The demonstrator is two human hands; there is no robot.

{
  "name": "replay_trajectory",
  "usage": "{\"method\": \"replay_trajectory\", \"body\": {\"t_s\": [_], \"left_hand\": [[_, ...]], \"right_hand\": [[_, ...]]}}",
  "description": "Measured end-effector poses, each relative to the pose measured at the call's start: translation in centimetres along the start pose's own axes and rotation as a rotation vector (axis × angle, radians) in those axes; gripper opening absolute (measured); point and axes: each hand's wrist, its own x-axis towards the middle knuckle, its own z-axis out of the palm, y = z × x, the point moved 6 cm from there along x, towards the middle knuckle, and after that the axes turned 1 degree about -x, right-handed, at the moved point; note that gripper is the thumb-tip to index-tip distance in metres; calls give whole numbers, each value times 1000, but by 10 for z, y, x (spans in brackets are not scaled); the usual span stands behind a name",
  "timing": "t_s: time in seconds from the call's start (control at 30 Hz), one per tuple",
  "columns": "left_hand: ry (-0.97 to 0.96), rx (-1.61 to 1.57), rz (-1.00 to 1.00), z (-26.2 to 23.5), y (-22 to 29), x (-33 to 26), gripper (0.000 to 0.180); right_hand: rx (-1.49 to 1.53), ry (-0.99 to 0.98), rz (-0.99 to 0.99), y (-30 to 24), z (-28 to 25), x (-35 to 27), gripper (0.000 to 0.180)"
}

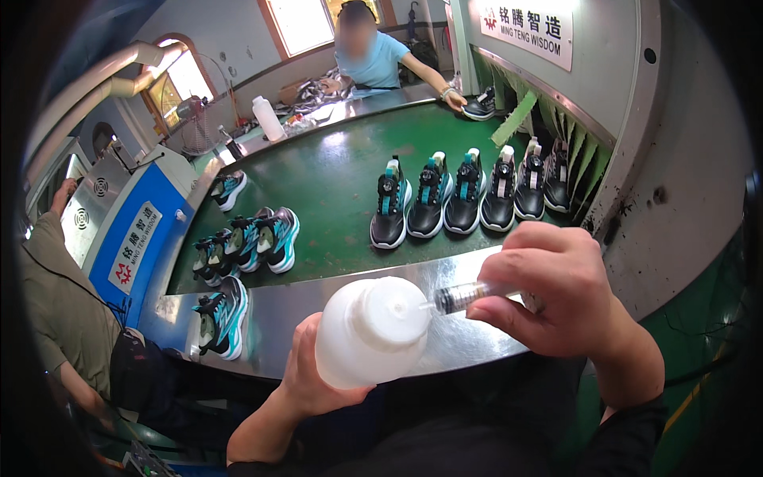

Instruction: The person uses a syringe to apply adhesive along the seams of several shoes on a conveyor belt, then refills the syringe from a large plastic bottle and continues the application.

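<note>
My left hand (300, 380) is closed around a translucent white plastic bottle (354, 346), held tilted over the metal edge of the work table. In my right hand (556, 286), pinched between thumb and fingers, is a clear syringe (462, 296) with a dark plunger end inside its barrel. Its tip points left at the side of the bottle's white cap (395, 310); whether the two touch I cannot tell. Beyond my hands stands a row of black sneakers (429, 203) with white soles, some with teal tongues.
A green conveyor belt (326, 183) runs under a machine hood with green curtain strips (517, 119) at right. Teal-and-black sneakers (278, 238) sit at left, one shoe (226, 318) on the metal edge. Across the belt a co-worker (373, 63) touches a shoe; another person (67, 294) stands left.
</note>
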Motion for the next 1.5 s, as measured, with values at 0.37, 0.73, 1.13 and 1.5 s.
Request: {"method": "replay_trajectory", "body": {"t_s": [0.37, 0.73, 1.13, 1.5], "left_hand": [[111, -51, 93, 5, -4, 7, 85], [-207, 408, 470, 18, -3, 15, 87], [-545, 426, 293, 50, -38, 26, 79], [-721, 632, 382, 65, -10, 52, 78]], "right_hand": [[-73, -85, 6, 4, 22, -2, 19], [-267, -225, 104, 29, 72, -96, 13], [597, -298, 651, 49, 127, -182, 46], [818, -91, 1235, 53, 154, -245, 15]]}}
